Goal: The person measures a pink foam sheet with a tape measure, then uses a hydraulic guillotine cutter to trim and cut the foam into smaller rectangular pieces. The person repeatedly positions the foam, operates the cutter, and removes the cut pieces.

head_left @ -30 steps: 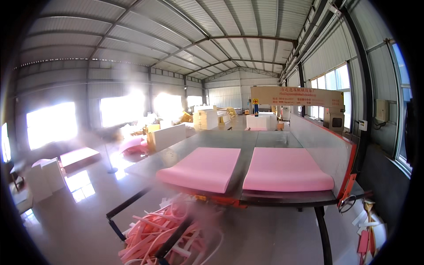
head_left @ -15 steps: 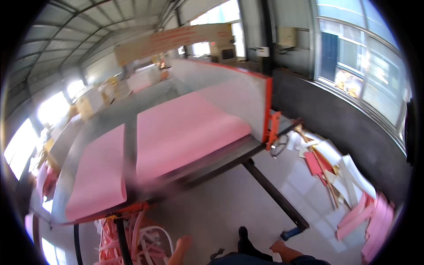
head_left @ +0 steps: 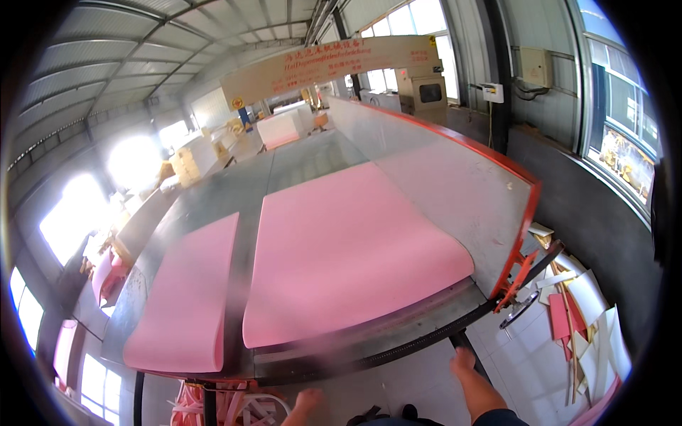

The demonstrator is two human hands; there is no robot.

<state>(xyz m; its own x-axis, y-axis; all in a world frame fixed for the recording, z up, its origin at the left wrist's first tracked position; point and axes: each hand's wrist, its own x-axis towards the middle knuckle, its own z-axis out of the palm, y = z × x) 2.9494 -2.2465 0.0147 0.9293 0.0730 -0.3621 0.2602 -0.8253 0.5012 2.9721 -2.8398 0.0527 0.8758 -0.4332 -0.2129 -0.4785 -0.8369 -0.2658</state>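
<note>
Two pink foam sheets lie flat on a long metal table [head_left: 298,163]. The larger pink foam sheet [head_left: 348,248] is to the right, the narrower pink foam sheet [head_left: 188,298] to the left. My left hand [head_left: 307,402] hangs low near the table's front edge, holding nothing. My right hand [head_left: 463,360] is below the table's front right corner, fingers loosely curled and empty. Both hands are apart from the foam.
A tall grey side wall with an orange frame [head_left: 529,213] bounds the table's right side. Pink and white offcuts [head_left: 579,319] lie on the floor at right. Foam strips [head_left: 234,408] pile under the table. A yellow beam [head_left: 334,60] spans the far end.
The view has swung and come closer to the table's front edge. Both of my hands now show at the bottom of the picture.
</note>
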